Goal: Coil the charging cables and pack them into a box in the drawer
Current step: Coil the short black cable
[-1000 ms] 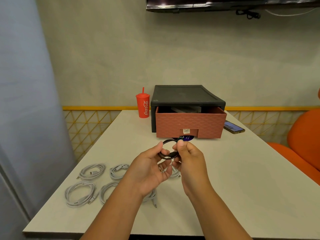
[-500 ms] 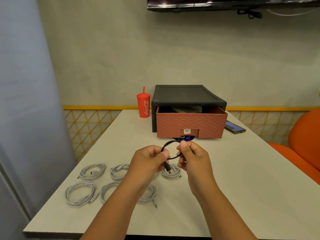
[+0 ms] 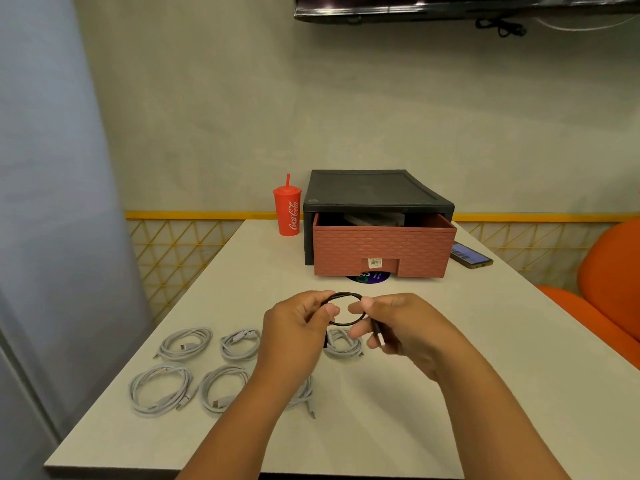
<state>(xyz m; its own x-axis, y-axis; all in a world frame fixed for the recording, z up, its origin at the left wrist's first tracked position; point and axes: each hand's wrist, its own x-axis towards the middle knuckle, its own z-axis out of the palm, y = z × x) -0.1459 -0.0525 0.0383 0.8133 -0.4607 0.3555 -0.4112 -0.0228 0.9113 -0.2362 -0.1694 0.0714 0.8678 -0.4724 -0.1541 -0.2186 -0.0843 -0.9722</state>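
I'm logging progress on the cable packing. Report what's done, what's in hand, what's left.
Done: six white cables lie coiled on the table, and the drawer stands open. In hand: the left hand and right hand hold a black cable in a loop above the table. Left: finish that coil, then pack all the cables into the drawer; its inside is mostly hidden, and no cable shows there.

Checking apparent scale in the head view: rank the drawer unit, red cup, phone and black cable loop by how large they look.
1. Drawer unit, by far.
2. Red cup.
3. Phone and black cable loop look about alike; the loop is nearer the camera and the phone partly hidden, so I leave them unranked.
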